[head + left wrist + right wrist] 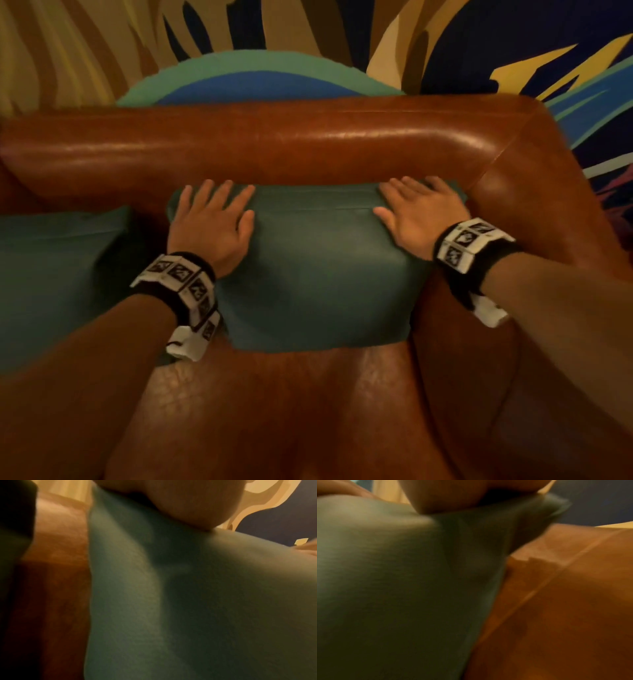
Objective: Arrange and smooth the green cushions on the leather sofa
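Note:
A green cushion (318,267) leans against the backrest of the brown leather sofa (274,144), in its right corner. My left hand (212,219) lies flat on the cushion's upper left part, fingers straight and spread. My right hand (414,212) presses flat on its upper right part, fingers reaching the top edge. A second green cushion (54,267) lies to the left on the seat. The left wrist view shows the cushion (188,601) close up under my palm (180,503). The right wrist view shows the cushion (393,581) beside the sofa leather (565,601).
The sofa's right armrest (534,240) stands right beside the cushion. Bare leather seat (308,411) stretches in front of it. A painted wall (308,41) in yellow, blue and green rises behind the backrest.

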`<state>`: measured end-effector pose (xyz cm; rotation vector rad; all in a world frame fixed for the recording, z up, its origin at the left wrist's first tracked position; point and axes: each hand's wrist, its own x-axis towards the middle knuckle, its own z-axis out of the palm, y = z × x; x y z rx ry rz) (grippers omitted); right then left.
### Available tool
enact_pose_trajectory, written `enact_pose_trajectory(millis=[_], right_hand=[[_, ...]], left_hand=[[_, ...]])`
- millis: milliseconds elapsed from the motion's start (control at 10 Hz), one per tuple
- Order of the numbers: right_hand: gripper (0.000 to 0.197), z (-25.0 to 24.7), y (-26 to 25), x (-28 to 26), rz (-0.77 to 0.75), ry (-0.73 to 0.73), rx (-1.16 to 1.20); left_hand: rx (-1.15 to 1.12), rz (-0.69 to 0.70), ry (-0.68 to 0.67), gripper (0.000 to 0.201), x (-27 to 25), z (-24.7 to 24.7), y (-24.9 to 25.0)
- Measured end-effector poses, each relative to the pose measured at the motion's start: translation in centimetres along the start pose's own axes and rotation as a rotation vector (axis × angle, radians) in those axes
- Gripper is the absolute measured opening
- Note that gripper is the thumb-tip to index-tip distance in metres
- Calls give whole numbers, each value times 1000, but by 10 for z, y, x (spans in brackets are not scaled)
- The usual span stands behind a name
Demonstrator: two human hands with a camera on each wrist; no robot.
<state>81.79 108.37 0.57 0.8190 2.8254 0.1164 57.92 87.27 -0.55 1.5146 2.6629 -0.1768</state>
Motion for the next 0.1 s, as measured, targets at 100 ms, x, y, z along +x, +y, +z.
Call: enact_pose_trajectory(millis=[100], right_hand=[[53, -9, 43, -17, 167, -56, -11]], left_hand=[[-29, -177, -8, 57, -7, -13, -18]])
